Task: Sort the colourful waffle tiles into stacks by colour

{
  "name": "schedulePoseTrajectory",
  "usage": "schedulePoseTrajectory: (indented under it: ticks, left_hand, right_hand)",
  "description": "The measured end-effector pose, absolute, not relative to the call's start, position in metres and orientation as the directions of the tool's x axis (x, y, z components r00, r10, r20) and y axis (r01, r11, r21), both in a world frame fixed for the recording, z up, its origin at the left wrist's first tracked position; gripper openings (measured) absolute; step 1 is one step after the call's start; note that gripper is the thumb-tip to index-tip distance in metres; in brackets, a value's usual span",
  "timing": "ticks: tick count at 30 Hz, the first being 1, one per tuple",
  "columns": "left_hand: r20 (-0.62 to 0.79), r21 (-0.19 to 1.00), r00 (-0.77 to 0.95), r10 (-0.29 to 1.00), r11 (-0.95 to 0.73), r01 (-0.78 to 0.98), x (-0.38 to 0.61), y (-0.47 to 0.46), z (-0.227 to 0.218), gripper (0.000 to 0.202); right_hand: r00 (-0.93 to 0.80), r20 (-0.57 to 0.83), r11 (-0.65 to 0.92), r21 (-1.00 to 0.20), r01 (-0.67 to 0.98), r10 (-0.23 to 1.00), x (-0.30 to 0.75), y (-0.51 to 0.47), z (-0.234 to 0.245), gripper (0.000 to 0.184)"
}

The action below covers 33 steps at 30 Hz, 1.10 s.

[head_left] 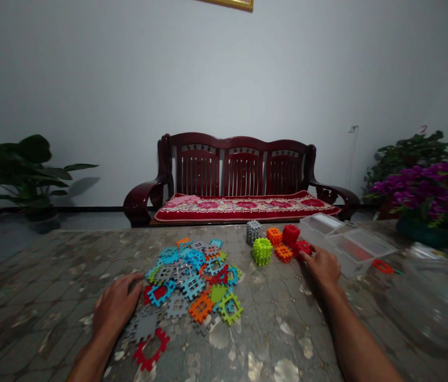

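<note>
A loose pile of toothed plastic interlocking tiles (192,285) in blue, grey, orange, red and green lies on the table. At its left edge rests my left hand (117,302), thumb apart from the fingers and nothing seen in its grasp. A grey tile (146,324) and a red open-frame tile (152,349) lie close to its right. On the other side, my right hand (323,266) has its fingertips closed on a small red tile stack (301,248). Beside that stand another red stack (290,234), orange stacks (274,236), a green stack (262,251) and a grey stack (253,232).
An open clear plastic case (357,246) lies beyond my right hand. Farther right are a red-orange looped item (383,266) and a large clear container (434,302). Purple flowers (438,191) stand at the right; a wooden bench (239,164) is behind the table (263,329).
</note>
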State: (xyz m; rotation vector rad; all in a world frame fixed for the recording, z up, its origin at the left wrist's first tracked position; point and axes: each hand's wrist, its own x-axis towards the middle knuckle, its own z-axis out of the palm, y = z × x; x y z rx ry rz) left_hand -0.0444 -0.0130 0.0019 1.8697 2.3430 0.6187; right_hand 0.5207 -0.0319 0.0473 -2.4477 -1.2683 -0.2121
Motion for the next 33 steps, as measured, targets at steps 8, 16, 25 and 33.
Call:
schedulePoseTrajectory:
  ticks: [8,16,25,33]
  left_hand:
    - [0.176,0.365,-0.245,0.954,0.168,0.916,-0.045,-0.012,0.002,0.044]
    - [0.179,0.375,-0.256,0.95,0.174,0.91,-0.042,-0.014,0.006,0.042]
    - [0.167,0.374,-0.269,0.949,0.191,0.908,-0.041,-0.014,0.004,0.042]
    - [0.141,0.364,-0.26,0.955,0.194,0.911,-0.039,-0.015,0.007,0.043]
  right_hand:
    - [0.616,0.285,-0.556,-0.268,0.787,0.734,0.516,-0.029,0.042,0.064]
    - [0.606,0.242,-0.539,-0.289,0.791,0.758,0.517,-0.026,0.032,0.065]
    - [0.583,0.473,-0.445,-0.379,0.811,0.66,0.51,-0.025,0.034,0.058]
    - [0.323,0.501,-0.204,-0.278,0.939,0.803,0.487,-0.019,0.023,0.045]
